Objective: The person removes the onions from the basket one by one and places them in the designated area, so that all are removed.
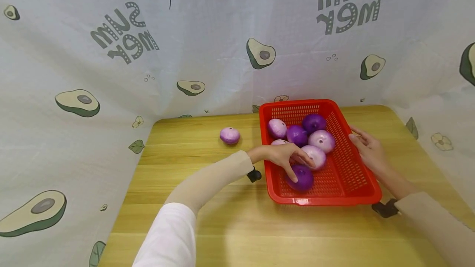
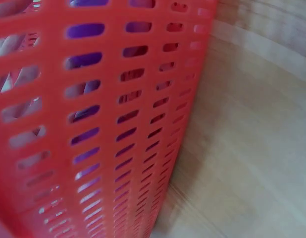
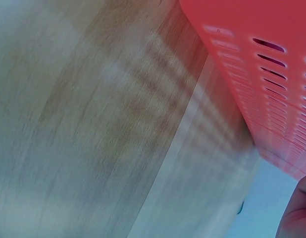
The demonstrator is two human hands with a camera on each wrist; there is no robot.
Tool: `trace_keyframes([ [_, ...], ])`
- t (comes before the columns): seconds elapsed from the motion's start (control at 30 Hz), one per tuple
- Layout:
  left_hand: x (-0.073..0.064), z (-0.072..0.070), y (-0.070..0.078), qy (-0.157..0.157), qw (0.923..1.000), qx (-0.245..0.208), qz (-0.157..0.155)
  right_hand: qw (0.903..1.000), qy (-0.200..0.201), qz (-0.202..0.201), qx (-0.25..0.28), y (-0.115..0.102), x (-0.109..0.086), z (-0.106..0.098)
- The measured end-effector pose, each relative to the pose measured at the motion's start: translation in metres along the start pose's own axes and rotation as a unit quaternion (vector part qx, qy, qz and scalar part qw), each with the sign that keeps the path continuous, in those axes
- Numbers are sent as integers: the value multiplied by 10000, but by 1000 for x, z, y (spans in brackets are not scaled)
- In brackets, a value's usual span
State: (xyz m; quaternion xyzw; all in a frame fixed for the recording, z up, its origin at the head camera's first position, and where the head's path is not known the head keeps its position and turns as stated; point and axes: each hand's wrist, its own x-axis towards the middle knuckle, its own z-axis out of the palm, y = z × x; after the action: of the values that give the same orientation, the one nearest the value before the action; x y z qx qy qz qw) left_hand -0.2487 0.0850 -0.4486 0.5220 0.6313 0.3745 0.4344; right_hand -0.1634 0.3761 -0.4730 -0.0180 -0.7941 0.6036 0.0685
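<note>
A red plastic basket (image 1: 345,184) with slotted walls stands on the wooden table, holding several purple and pale onions. Inside its near left part, my left hand (image 1: 283,154) has its thumb on a dark purple onion (image 1: 303,178) and its fingers curled over the far side. The fingers partly cover a pale onion (image 1: 317,156) beside it. At the basket's right rim, my right hand (image 1: 372,153) holds the edge with thumb and fingers. A finger of it (image 3: 297,210) shows by the outer wall in the right wrist view.
One pale purple onion (image 1: 229,135) lies on the table (image 1: 178,151), left of the basket. Behind the table hangs a pale curtain (image 1: 215,44) printed with avocados. The left wrist view looks closely at the basket's slotted wall (image 2: 111,116).
</note>
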Motion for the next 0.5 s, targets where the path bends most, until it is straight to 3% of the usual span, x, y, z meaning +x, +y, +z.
trace_keyframes([
  [0.2,5,0,-2,-79,9985,453,-286,9998,-34,-86,174,0,1,-1],
  [0.5,7,3,0,-178,9887,1364,-593,10000,-30,0,66,-1,-1,0],
])
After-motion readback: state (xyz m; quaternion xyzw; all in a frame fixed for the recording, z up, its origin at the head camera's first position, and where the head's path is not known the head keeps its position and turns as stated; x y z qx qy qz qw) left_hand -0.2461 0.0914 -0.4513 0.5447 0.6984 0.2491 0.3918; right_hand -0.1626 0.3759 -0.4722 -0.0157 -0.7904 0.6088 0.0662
